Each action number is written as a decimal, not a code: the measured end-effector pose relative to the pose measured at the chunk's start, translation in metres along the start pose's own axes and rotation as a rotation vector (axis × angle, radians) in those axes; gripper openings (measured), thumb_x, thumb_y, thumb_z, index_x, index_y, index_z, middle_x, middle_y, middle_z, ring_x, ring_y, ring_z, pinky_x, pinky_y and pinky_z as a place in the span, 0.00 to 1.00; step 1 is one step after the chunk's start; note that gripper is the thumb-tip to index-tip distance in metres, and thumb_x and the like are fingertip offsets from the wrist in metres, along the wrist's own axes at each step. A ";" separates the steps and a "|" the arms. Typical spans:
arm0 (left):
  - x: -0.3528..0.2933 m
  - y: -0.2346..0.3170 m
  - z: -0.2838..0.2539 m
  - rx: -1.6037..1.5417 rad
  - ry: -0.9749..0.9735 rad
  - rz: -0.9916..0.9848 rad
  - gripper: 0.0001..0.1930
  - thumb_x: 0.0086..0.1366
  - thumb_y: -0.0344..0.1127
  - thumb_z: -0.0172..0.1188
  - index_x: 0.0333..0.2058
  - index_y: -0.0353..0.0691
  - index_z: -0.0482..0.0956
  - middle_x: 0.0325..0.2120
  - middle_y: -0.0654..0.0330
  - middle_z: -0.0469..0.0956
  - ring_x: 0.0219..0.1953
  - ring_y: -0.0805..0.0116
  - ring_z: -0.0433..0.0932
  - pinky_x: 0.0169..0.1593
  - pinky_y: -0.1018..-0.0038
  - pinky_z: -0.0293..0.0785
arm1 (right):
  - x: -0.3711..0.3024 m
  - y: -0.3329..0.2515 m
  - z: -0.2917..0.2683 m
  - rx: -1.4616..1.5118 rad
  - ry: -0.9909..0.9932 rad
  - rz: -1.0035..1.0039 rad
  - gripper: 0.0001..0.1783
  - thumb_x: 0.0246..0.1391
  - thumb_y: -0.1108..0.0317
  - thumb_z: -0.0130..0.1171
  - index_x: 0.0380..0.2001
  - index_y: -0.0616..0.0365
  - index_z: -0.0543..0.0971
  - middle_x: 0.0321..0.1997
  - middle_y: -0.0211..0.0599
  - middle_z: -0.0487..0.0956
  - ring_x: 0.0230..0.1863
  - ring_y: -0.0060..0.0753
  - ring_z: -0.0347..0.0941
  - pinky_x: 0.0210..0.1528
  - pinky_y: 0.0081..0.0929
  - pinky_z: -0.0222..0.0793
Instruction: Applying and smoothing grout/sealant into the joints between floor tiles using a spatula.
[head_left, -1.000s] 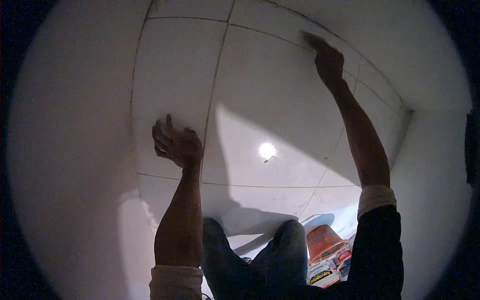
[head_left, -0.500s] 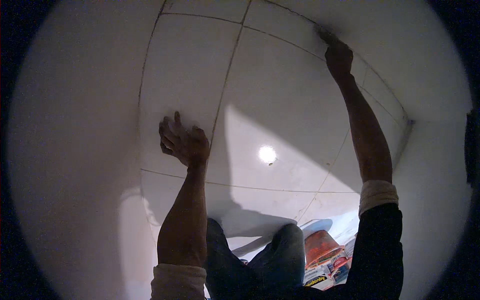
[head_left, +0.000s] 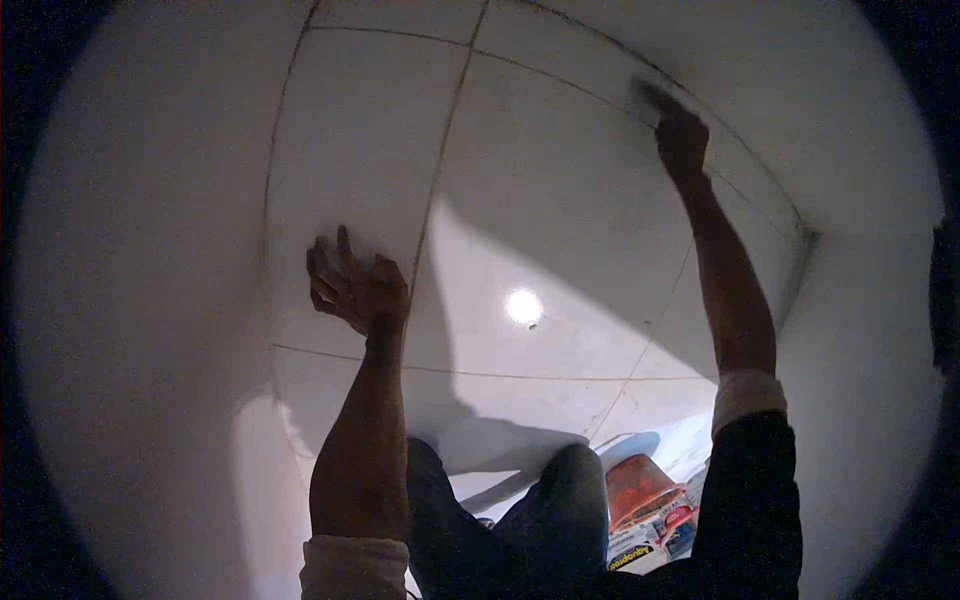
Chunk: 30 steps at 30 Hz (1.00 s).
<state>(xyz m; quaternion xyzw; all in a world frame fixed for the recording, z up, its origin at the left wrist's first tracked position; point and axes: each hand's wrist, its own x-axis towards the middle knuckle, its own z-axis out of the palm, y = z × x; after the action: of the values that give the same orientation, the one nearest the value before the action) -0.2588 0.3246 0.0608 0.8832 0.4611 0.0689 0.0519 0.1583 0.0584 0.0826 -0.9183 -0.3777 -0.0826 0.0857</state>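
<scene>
The left grip (head_left: 358,288) of the person is on the tiled floor (head_left: 345,150), just to the left of a long joint line (head_left: 440,165). The right grip (head_left: 683,145) is farther forward and to the right, near the far wall (head_left: 790,110), with a blurred tool (head_left: 653,96) in it, pointing forward-left. The legs (head_left: 555,505) are behind both grips, at the near side. To the right of them is a bucket (head_left: 640,490), with packages (head_left: 632,550) on its near side. Walls (head_left: 150,300) stand at left and right.
</scene>
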 end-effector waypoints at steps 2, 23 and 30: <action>-0.001 0.000 -0.001 -0.010 -0.002 0.003 0.31 0.66 0.53 0.51 0.66 0.48 0.64 0.67 0.50 0.59 0.70 0.48 0.53 0.65 0.42 0.45 | 0.000 0.006 -0.005 -0.112 -0.051 0.035 0.32 0.48 0.80 0.48 0.54 0.38 0.81 0.55 0.34 0.81 0.48 0.43 0.81 0.48 0.38 0.76; -0.001 -0.001 -0.001 -0.009 0.005 -0.050 0.32 0.62 0.45 0.58 0.64 0.48 0.66 0.67 0.52 0.60 0.70 0.49 0.54 0.66 0.44 0.47 | 0.009 0.024 -0.003 0.050 -0.052 -0.004 0.28 0.50 0.78 0.49 0.52 0.41 0.82 0.50 0.38 0.83 0.47 0.44 0.81 0.49 0.38 0.76; 0.000 -0.002 0.002 0.001 0.028 -0.010 0.30 0.67 0.52 0.48 0.65 0.47 0.66 0.66 0.51 0.60 0.70 0.48 0.54 0.65 0.44 0.47 | 0.010 0.017 -0.006 -0.197 -0.132 0.009 0.32 0.45 0.79 0.51 0.54 0.38 0.81 0.52 0.39 0.82 0.44 0.47 0.81 0.46 0.42 0.76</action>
<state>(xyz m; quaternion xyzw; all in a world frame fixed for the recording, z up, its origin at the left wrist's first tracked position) -0.2601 0.3260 0.0586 0.8798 0.4663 0.0806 0.0454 0.1767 0.0524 0.0888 -0.9274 -0.3683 -0.0582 -0.0295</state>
